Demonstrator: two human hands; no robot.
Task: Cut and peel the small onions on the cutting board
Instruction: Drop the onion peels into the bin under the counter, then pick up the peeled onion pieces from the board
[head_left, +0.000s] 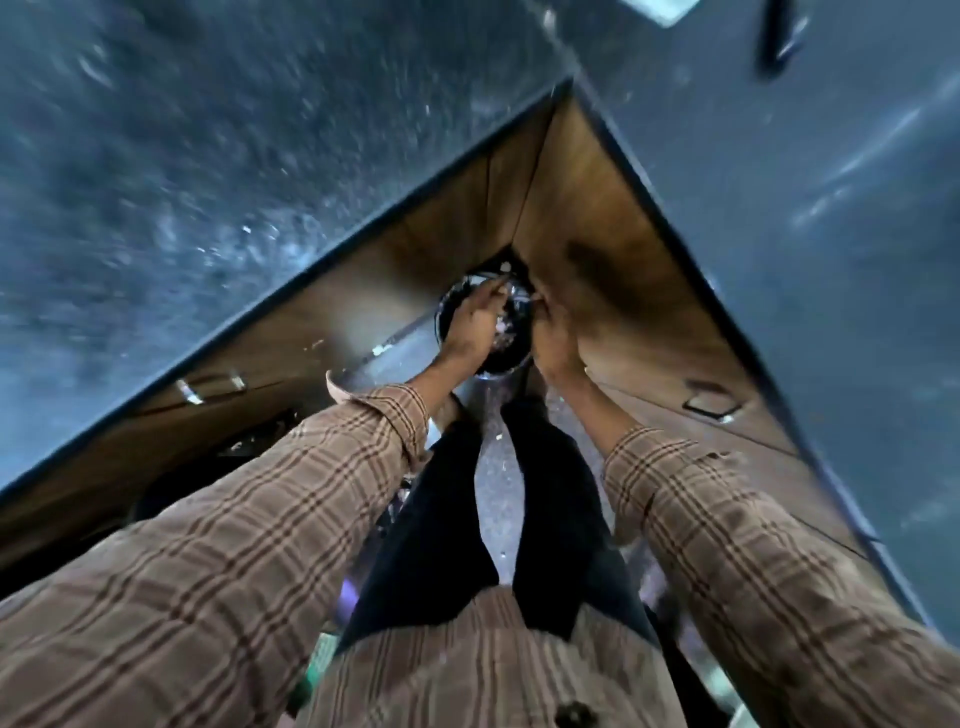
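Head view, looking steeply down past the body to the floor, much of it blurred.

Left hand (475, 325): reaching down over the mouth of a round dark bin (452, 306); fingers stretched forward and loosely spread above the contents; whether anything pinched between fingertips cannot be told through the blur.

Right hand (553, 343): lowered just beside the bin's right edge, back of the hand up, fingers pointing down toward the rim; how far open and whether holding anything cannot be told.

Bin: standing on the floor in the inner corner where two runs of wooden cabinet (597, 223) meet; lined dark, with pale and purplish scraps (501, 338) inside, too small to identify with certainty.

Sleeves (270, 509): brown plaid, cuffs turned back at both wrists.

Trousers (441, 519): dark, legs apart, speckled floor visible between them.

Counter (182, 182): dark speckled stone, L-shaped, filling upper left and right of the frame, heavily smeared by motion.

Drawer handles: one metal pull (189, 391) on the left cabinet, one recessed pull (711, 402) on the right.

Onions and cutting board: not seen in this view.
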